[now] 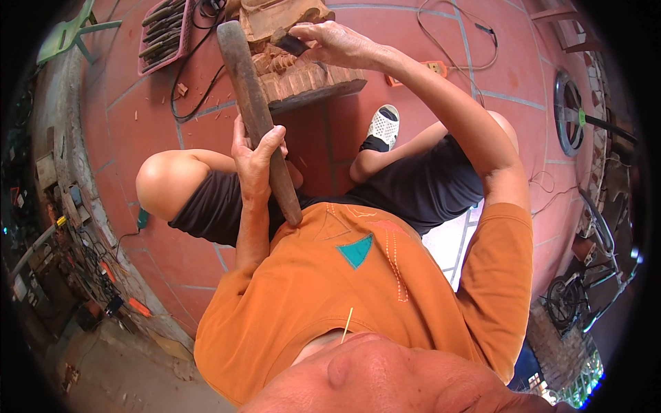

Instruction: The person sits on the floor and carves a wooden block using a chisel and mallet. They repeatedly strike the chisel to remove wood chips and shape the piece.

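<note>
A long, worn wooden club (246,82) is in my left hand (256,155), whose fingers wrap round its lower half. The club stands slanted, its thick end up by the carving and its narrow end against my shirt. My right hand (337,45) reaches over a reddish-brown wood carving (310,84) on the floor. Between its fingers is a short, dark, block-like piece (290,43), just above the carved surface; its exact kind I cannot make out. Part of the carving lies behind the club and my right hand.
A pink basket (164,63) of several carving tools stands at the far left, beside a black cable (180,113). Wood chips dot the tiles. An orange power strip (435,67) lies right of the carving. A green chair (65,38) and a round wheel-like thing (568,113) flank the floor.
</note>
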`<state>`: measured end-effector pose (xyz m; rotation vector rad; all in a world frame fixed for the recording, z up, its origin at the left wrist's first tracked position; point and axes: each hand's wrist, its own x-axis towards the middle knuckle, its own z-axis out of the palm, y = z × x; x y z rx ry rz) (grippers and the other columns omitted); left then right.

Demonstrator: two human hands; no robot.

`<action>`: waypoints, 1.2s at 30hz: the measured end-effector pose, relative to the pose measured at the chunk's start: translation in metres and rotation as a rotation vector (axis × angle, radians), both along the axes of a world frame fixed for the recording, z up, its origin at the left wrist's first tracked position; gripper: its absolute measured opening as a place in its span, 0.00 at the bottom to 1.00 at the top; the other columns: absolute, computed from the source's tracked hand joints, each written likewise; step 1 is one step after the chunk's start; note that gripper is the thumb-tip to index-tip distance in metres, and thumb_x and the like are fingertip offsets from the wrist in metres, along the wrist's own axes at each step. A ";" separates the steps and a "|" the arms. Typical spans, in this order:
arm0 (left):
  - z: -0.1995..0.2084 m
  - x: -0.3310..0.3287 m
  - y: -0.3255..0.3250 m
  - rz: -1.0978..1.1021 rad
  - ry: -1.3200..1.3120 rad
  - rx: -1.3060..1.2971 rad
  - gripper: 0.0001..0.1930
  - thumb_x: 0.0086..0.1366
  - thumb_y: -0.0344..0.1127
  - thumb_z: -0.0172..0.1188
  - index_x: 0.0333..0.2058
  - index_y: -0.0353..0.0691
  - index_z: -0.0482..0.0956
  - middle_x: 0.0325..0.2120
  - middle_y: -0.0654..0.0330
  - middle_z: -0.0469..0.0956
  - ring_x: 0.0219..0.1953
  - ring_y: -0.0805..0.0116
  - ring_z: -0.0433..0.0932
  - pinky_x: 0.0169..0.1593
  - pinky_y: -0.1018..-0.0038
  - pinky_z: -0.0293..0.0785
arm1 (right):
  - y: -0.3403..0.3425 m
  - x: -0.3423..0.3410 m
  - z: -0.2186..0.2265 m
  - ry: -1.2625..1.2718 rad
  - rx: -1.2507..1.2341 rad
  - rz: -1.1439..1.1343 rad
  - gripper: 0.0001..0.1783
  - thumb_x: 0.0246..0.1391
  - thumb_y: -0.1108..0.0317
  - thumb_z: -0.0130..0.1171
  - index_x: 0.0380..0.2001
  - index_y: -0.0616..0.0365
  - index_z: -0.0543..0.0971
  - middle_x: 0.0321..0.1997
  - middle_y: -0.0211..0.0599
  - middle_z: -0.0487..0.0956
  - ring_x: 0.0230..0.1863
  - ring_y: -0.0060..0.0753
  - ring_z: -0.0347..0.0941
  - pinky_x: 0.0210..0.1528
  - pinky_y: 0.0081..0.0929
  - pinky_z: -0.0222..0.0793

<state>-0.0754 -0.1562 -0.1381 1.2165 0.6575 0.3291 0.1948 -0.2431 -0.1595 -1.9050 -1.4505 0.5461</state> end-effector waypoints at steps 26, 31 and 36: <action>0.024 0.008 0.002 -0.120 0.077 0.279 0.40 0.68 0.29 0.65 0.73 0.36 0.53 0.37 0.61 0.78 0.28 0.76 0.75 0.31 0.78 0.75 | 0.002 -0.015 0.002 -0.050 -0.017 0.037 0.28 0.51 0.53 0.74 0.55 0.47 0.81 0.44 0.44 0.85 0.47 0.50 0.81 0.50 0.47 0.75; 0.031 0.004 0.000 0.113 -0.143 0.226 0.36 0.69 0.26 0.63 0.71 0.37 0.57 0.36 0.60 0.77 0.28 0.75 0.77 0.30 0.77 0.76 | 0.001 -0.013 -0.006 -0.012 0.066 0.011 0.29 0.51 0.54 0.74 0.55 0.49 0.81 0.44 0.43 0.85 0.47 0.50 0.81 0.51 0.47 0.75; 0.001 0.005 0.016 -0.053 -0.037 0.544 0.36 0.69 0.28 0.63 0.72 0.36 0.57 0.40 0.58 0.78 0.30 0.76 0.77 0.32 0.78 0.76 | -0.001 -0.016 -0.002 -0.002 0.014 0.014 0.29 0.51 0.55 0.74 0.56 0.49 0.81 0.43 0.43 0.85 0.48 0.50 0.81 0.52 0.46 0.75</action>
